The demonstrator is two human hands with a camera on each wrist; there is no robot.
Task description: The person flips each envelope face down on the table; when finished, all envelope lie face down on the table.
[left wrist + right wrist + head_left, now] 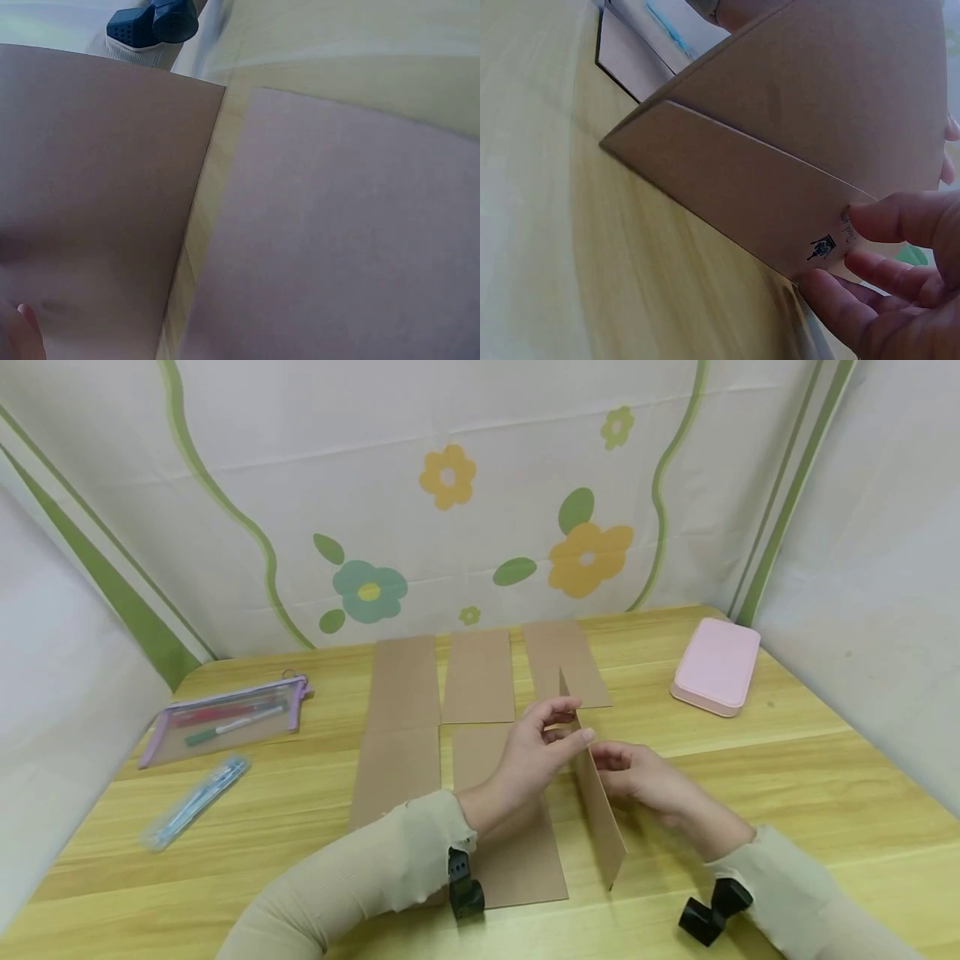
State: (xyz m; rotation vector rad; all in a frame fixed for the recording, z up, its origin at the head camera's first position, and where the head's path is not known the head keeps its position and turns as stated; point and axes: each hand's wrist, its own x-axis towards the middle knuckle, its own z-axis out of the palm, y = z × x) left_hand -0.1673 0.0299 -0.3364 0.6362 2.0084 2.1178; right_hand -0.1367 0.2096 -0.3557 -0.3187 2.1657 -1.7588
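Observation:
A thin brown kraft-card piece (598, 802) stands on its long edge, tilted, between my two hands. My left hand (528, 760) holds its upper edge toward the far end, thumb and fingers bent at the card. On the other side, my right hand (648, 781) has its fingertips on the card low down. The right wrist view shows a lower strip (727, 180) along this face, with a small dark printed mark (823, 246) beside the right fingers (900, 217) that pinch it. In the left wrist view the held card fills the left, with one fingertip (26, 330) showing.
Several similar brown cards (477, 677) lie flat in two rows, one of them (517, 852) under my left forearm. Left on the wooden table (300, 843) are a mesh pen pouch (232, 714) and a clear pen packet (197, 802). A pink case (717, 664) lies back right.

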